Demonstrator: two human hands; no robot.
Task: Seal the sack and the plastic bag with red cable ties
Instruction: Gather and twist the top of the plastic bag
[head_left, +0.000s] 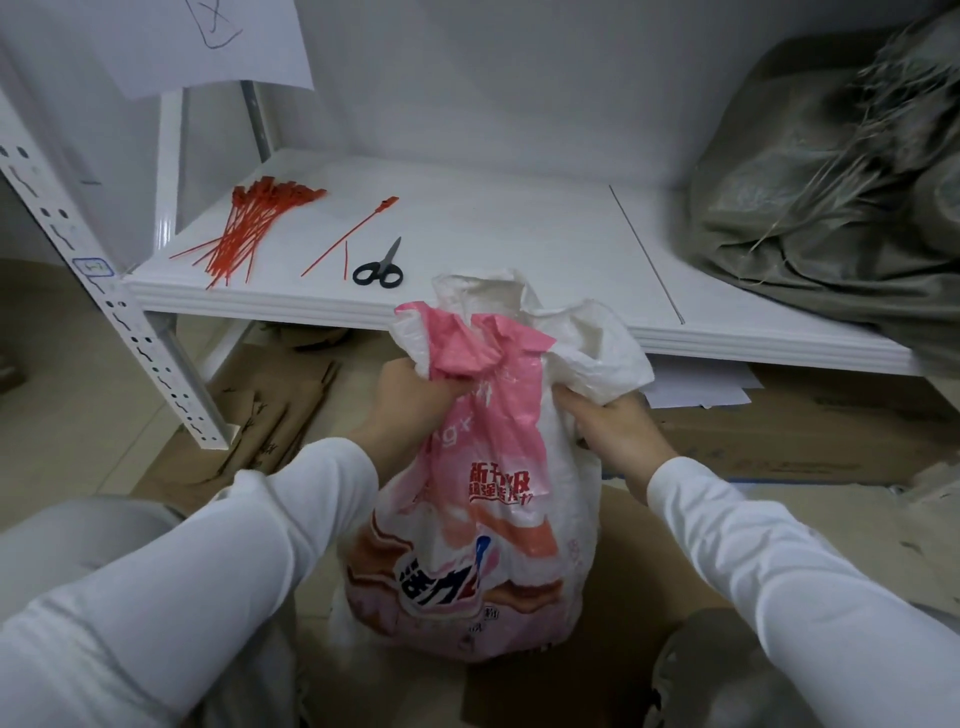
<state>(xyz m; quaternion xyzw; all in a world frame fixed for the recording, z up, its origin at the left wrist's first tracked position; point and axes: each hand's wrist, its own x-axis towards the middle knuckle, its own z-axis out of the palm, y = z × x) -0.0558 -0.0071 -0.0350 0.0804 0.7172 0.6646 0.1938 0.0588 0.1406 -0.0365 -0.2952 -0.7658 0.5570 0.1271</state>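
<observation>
A pink and white printed sack (483, 519) stands upright on the floor in front of me, its mouth bunched and crumpled at the top. My left hand (410, 400) grips the pink left side of the gathered neck. On the white right side of the neck, my right hand (618, 431) holds the fabric. A bundle of red cable ties (244, 228) lies on the white shelf (519, 234) at the left. One single red cable tie (353, 234) lies apart beside it, with a short cut red piece near it.
Black-handled scissors (380, 267) lie on the shelf near its front edge. A large grey-green sack (841, 182) with loose fibres fills the shelf's right end. A perforated white upright (104, 291) stands at the left. Flattened cardboard (270, 410) and boxes lie on the floor under the shelf.
</observation>
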